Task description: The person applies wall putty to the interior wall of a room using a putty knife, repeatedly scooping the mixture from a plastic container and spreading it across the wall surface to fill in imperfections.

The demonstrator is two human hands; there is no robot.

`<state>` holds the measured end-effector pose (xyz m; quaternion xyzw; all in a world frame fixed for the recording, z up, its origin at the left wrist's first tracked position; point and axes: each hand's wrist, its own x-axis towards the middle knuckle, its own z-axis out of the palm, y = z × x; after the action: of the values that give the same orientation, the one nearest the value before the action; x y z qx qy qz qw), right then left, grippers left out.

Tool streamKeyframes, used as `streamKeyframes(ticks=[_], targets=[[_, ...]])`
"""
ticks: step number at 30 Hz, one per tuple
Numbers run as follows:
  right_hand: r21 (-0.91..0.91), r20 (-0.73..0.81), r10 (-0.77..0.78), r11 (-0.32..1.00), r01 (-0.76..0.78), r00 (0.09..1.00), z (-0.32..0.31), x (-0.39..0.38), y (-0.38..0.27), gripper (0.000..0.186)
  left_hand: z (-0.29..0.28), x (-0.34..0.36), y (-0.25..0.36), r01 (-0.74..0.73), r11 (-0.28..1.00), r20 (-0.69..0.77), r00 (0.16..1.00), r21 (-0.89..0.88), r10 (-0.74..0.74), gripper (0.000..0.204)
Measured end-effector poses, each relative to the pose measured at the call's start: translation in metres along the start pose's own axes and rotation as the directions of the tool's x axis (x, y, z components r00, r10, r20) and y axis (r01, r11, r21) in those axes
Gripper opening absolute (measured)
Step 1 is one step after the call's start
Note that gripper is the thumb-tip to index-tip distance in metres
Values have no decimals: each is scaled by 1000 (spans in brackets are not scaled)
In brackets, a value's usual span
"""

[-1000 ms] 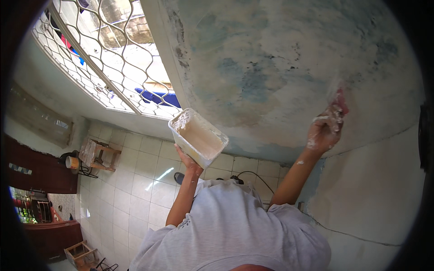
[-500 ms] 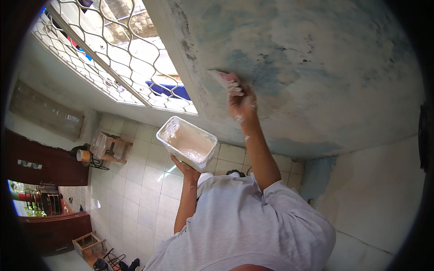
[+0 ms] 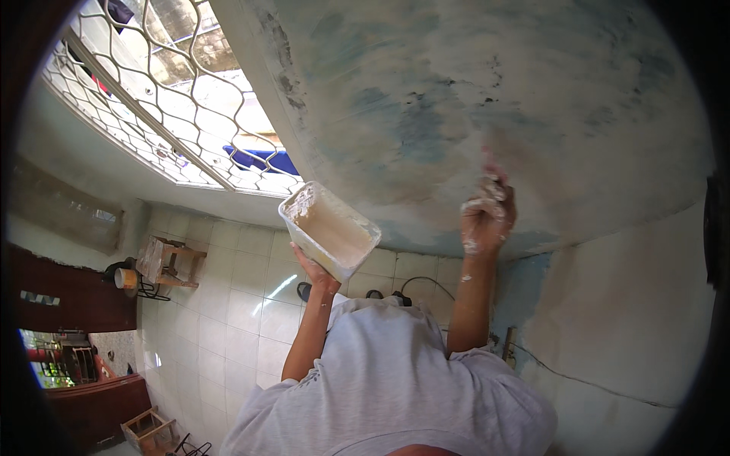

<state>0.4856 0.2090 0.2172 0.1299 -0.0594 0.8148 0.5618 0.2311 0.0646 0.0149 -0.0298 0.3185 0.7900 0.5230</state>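
Observation:
My left hand (image 3: pixel 315 268) is closed on the underside of a white rectangular tub (image 3: pixel 332 232), which is tilted so that its pale, creamy filler shows inside. White smears coat the tub's rim and inner walls. Against the patchy blue and white wall (image 3: pixel 426 114), my right hand (image 3: pixel 488 213) is closed round a putty knife (image 3: pixel 496 159). Its blade is smeared by motion, and only a reddish part shows near the fingers. White filler sticks to the fingers and wrist of that hand.
A window with a wavy metal grille (image 3: pixel 198 99) is at the upper left. A wooden stool (image 3: pixel 171 262) stands on the tiled floor (image 3: pixel 228 304), with another wooden piece (image 3: pixel 152 431) lower left. A dark cable (image 3: pixel 593 378) runs along the right wall.
My right hand with the putty knife has swept right across the wall, away from the window. The tub in my left hand has shifted slightly right and up.

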Motion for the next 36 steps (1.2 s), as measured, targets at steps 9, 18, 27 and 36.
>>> streamKeyframes(ticks=[9,18,27,36], targets=[[149,-317,535,843,-516,783,-103,67,178,31,-7,-37,37,-133,991,-40,990,16,134,82],[514,50,271,818,-257,961,12,83,14,18,-17,-11,31,-109,992,70,991,-57,112,80],[313,169,-179,942,119,969,37,6,-51,13,7,7,2,1,1000,14,1000,-7,-1,83],[340,-192,595,786,-516,780,-82,42,150,24,-1,-23,30,-105,994,-67,992,26,107,78]])
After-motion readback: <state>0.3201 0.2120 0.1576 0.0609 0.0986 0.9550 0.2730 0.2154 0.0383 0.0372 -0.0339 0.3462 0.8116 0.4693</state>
